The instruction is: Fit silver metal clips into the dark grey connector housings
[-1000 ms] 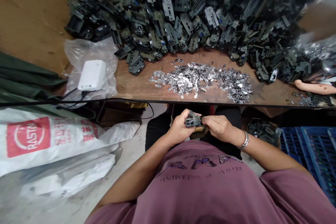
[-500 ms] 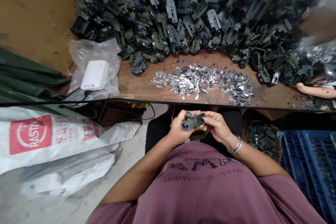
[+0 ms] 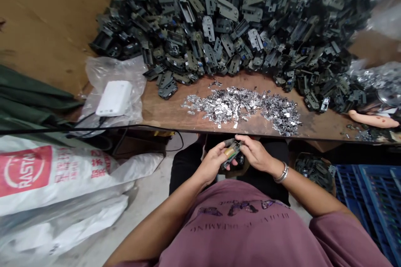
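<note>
Over my lap, just in front of the table edge, my left hand (image 3: 213, 160) is closed around a dark grey plastic housing (image 3: 233, 149). A yellowish and green area shows on the housing's upturned side. My right hand (image 3: 256, 155) pinches the far right end of the same housing, thumb and fingers pressed to it; a silver bangle circles that wrist. Fingers hide part of the housing. Beyond both hands, small shiny metal pieces (image 3: 230, 104) lie spread on the brown table (image 3: 163, 112).
Similar grey housings (image 3: 209, 29) are heaped at the back. A white box (image 3: 114, 98) with a black cable rests on clear plastic at left. A printed white sack (image 3: 75, 167) lies lower left. At right are a bin of dark parts (image 3: 315, 171) and blue crates (image 3: 369, 200).
The housing has been turned over in my hands, so its yellow and green side now shows upward. My right fingers have shifted along its end. The view has tilted slightly.
</note>
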The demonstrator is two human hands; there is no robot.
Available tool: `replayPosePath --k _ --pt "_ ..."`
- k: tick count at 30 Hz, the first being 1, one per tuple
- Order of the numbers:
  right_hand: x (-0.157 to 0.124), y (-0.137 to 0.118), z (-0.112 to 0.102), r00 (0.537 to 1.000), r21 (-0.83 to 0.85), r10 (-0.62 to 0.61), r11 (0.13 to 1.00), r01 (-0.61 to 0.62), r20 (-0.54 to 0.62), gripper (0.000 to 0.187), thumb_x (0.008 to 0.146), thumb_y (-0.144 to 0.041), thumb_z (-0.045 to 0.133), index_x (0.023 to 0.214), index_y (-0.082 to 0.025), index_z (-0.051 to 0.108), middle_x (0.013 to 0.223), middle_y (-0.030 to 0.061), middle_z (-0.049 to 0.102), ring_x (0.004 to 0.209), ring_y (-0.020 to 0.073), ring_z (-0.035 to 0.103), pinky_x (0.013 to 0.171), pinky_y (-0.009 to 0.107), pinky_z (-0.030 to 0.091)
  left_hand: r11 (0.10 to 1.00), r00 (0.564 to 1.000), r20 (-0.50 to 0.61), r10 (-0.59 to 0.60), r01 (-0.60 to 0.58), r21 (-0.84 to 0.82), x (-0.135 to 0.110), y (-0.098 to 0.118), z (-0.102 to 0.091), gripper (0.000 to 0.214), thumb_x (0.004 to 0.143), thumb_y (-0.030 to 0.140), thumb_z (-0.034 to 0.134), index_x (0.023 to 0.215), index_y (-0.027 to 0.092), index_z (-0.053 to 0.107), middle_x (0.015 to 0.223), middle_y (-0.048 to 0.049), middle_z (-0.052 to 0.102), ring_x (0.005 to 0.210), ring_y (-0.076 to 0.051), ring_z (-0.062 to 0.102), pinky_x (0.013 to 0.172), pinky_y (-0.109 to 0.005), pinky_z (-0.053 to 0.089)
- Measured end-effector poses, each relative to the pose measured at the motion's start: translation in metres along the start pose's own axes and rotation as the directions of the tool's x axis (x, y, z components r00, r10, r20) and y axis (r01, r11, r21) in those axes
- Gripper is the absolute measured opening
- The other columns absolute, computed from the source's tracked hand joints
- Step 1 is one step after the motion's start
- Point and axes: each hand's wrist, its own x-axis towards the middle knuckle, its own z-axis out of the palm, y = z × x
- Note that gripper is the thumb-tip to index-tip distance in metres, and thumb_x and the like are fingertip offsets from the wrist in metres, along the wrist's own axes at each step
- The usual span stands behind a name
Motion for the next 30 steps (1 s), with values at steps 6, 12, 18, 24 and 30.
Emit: replayPosePath --k 6,12,18,24,30 --pt "0.064 0.013 -0.029 0.991 -0.693 0.121 0.709 -0.127 -0.057 0.027 0.098 -0.028 0.045 0.104 -0.014 0.066 0.102 0.0148 0.069 0.094 0.0249 0.065 0.082 0.033 0.048 0.979 0.998 -0.064 0.023 -0.036 -0.202 0.014 0.009 0.012 0.037 0.070 0.030 0.069 0.103 0.015 0.060 0.087 -0.0048 0.065 0.066 -0.013 0.063 0.050 -0.021 0.047" --pt "0.073 0.011 -0.042 0.926 -0.831 0.376 0.526 -0.181 0.037 0.023 0.095 -0.021 0.045 0.097 -0.015 0.067 0.092 0.0130 0.072 0.084 0.0240 0.067 0.068 0.029 0.043 0.977 0.971 -0.235 0.039 -0.086 -0.194 0.021 0.021 0.013 0.032 0.065 0.029 0.070 0.092 0.017 0.055 0.081 -0.0028 0.066 0.059 -0.014 0.062 0.038 -0.020 0.044" --pt "0.055 0.032 -0.066 0.934 -0.741 0.356 0.625 -0.245 -0.008 0.023 0.095 -0.018 0.045 0.102 -0.018 0.067 0.106 0.0101 0.072 0.092 0.0215 0.067 0.074 0.027 0.042 0.978 0.967 -0.256 0.019 -0.071 -0.195 0.022 0.014 0.010 0.029 0.066 0.033 0.069 0.086 0.018 0.054 0.075 -0.0024 0.066 0.057 -0.014 0.062 0.036 -0.020 0.045" --pt "0.050 0.030 -0.041 0.927 -0.683 0.266 0.626 -0.376 -0.265 0.027 0.095 -0.040 0.049 0.091 -0.018 0.065 0.085 0.0086 0.072 0.079 0.0217 0.066 0.069 0.028 0.042 0.988 0.972 -0.234 -0.012 -0.025 -0.154 0.020 0.012 0.015 0.029 0.066 0.034 0.072 0.084 0.017 0.057 0.079 -0.0023 0.066 0.057 -0.012 0.059 0.041 -0.020 0.047" --pt "0.047 0.023 -0.025 0.961 -0.722 0.137 0.637 -0.272 -0.241 0.020 0.094 -0.026 0.046 0.082 -0.017 0.060 0.081 0.0107 0.067 0.076 0.0213 0.062 0.068 0.030 0.042 0.996 0.970 -0.242 0.010 -0.030 -0.079 0.017 0.017 0.020 0.032 0.064 0.033 0.072 0.089 0.018 0.059 0.078 -0.0005 0.066 0.061 -0.013 0.060 0.050 -0.022 0.045"
